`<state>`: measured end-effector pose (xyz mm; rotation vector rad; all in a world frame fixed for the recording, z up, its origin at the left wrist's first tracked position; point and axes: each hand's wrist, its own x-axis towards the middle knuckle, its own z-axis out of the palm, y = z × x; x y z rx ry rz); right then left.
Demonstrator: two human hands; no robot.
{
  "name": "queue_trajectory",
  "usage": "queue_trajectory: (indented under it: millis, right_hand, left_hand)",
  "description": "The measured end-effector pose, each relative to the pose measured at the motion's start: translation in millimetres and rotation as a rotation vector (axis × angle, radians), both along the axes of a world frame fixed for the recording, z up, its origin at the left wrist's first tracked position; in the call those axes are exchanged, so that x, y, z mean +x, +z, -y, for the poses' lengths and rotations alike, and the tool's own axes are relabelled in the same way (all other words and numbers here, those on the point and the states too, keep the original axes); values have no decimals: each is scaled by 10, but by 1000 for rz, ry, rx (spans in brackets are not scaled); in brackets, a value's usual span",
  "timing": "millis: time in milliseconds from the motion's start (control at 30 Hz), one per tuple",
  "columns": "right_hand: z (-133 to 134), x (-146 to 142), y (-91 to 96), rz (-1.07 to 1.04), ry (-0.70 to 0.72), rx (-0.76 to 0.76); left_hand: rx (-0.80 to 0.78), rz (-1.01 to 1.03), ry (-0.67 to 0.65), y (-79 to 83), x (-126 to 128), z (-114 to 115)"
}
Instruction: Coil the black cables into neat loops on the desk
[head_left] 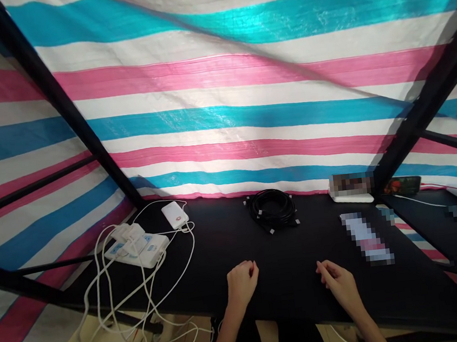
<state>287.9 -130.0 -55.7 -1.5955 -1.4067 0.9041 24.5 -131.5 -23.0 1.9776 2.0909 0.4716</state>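
My left hand rests on the black table, its fingers curled into a loose fist with nothing showing in it. To the right, my right hand also lies on the table, fingers bent and pressed together around no visible object. Beyond both hands, near the back edge, sits a coiled bundle of black cables with several pale-ended plugs sticking out. Neither hand touches it. A blurred-out phone-like slab lies beyond and to the right of my right hand.
At left, a white power strip holds plugged-in chargers and tangled white cords hanging over the front edge. A white power bank lies behind it. A white stand is at the back right. Black frame posts and striped sheeting enclose the table.
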Motion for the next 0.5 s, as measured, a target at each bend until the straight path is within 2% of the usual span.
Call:
queue_trajectory:
  millis: [500]
  right_hand:
    - [11,9,-1,1,13,-2]
  left_hand:
    - [3,-29,5,-7,6,9]
